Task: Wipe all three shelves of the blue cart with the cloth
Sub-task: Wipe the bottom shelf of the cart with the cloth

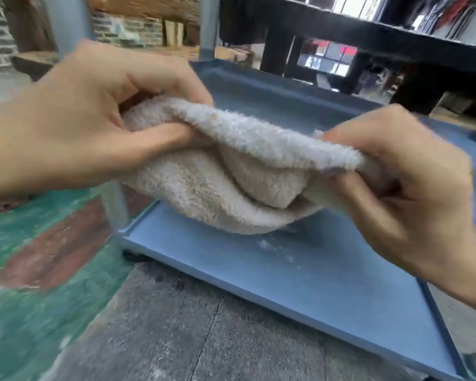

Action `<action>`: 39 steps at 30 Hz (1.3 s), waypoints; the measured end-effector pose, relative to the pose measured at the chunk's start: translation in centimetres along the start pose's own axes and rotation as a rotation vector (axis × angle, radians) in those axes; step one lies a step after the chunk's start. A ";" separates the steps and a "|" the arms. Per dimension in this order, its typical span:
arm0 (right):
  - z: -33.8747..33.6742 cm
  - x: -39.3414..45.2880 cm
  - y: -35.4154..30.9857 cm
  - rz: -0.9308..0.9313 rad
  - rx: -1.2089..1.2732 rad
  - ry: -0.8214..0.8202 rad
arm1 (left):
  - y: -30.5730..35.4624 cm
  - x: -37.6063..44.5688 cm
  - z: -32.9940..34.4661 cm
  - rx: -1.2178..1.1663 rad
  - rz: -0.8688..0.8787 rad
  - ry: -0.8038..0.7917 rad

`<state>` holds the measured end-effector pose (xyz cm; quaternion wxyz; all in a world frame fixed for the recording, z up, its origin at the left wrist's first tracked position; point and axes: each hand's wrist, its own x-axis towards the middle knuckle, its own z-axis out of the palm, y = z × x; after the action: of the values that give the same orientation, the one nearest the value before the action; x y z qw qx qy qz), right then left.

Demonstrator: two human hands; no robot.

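Observation:
A fluffy off-white cloth (231, 166) hangs folded in the air between my two hands, above the blue cart. My left hand (88, 125) pinches its left end, thumb underneath. My right hand (407, 188) grips its right end. Below the cloth lies the cart's bottom shelf (300, 281), blue with pale dusty smears. Behind the cloth shows a higher blue shelf (272, 94) with a raised rim. Grey cart posts (116, 202) rise at the left. The cloth touches neither shelf.
The floor is grey concrete (162, 334) in front of the cart, with green and red painted patches (39, 243) to the left. A dark table (368, 37) stands behind the cart. A brick wall and wooden pieces sit at the far left.

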<state>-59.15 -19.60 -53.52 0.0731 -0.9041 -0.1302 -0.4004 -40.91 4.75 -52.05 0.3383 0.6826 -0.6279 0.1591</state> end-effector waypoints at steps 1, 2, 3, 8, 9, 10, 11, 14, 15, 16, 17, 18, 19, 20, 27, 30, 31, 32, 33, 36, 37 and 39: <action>1.9 -0.9 -0.4 -0.019 0.053 -0.016 | -0.9 -1.7 0.3 0.007 -0.027 -0.068; 3.8 -1.8 -0.5 -0.009 0.113 -0.053 | -2.0 -3.1 0.8 -0.002 -0.065 -0.130; 5.6 -2.8 -0.1 0.031 0.168 -0.099 | -3.4 -4.5 1.6 -0.033 -0.121 -0.192; 14.3 -7.9 3.1 0.309 0.307 -0.286 | -10.3 -7.9 7.4 -0.119 -0.371 -0.448; 15.5 -8.6 3.7 0.366 0.331 -0.308 | -11.7 -7.9 8.6 -0.162 -0.408 -0.470; 16.6 -9.3 4.5 0.427 0.352 -0.318 | -13.0 -7.8 9.8 -0.203 -0.453 -0.481; 17.3 -9.8 5.3 0.485 0.365 -0.322 | -14.3 -7.7 10.9 -0.233 -0.492 -0.481; 19.5 -10.7 8.2 0.670 0.364 -0.316 | -18.1 -6.8 14.0 -0.222 -0.561 -0.444; 20.4 -10.9 9.3 0.715 0.351 -0.316 | -19.3 -6.4 15.0 -0.210 -0.585 -0.419; 21.3 -11.0 10.5 0.745 0.335 -0.318 | -20.3 -5.8 16.0 -0.188 -0.615 -0.389; 22.2 -11.0 11.7 0.767 0.310 -0.322 | -21.3 -5.3 17.0 -0.165 -0.640 -0.361; 23.2 -10.8 12.9 0.797 0.281 -0.328 | -22.3 -4.6 18.0 -0.132 -0.667 -0.340; 24.4 -10.6 14.3 0.833 0.232 -0.347 | -23.4 -4.0 19.1 -0.115 -0.685 -0.305; 25.5 -10.3 15.5 0.850 0.140 -0.407 | -24.5 -3.5 20.2 -0.091 -0.718 -0.250; 33.1 -11.3 11.6 0.345 0.066 -0.739 | -28.3 -7.9 26.0 0.116 -1.102 -0.220; 35.1 -12.2 8.8 0.257 0.137 -0.910 | -27.8 -9.9 27.0 0.234 -1.008 -0.239; 35.4 -12.1 8.4 0.260 0.130 -0.929 | -27.7 -9.9 27.1 0.279 -0.993 -0.234; 35.4 -12.0 8.2 0.252 0.115 -0.943 | -27.6 -9.6 26.8 0.310 -1.002 -0.220; 35.4 -11.9 8.1 0.232 0.106 -0.956 | -27.8 -9.1 26.4 0.325 -1.030 -0.196; 35.2 -12.1 7.8 0.156 0.145 -0.999 | -29.0 -7.8 24.6 0.263 -1.168 -0.170; 35.4 -12.0 7.8 0.132 0.170 -1.011 | -29.3 -7.6 24.2 0.246 -1.184 -0.176; 35.8 -11.8 8.0 0.100 0.210 -1.022 | -29.6 -7.6 23.7 0.258 -1.148 -0.168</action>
<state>-39.20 -20.82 -86.43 0.1097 -0.9770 -0.1456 0.1108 -18.44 -5.75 -81.72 0.2335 0.9590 -0.1583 -0.0288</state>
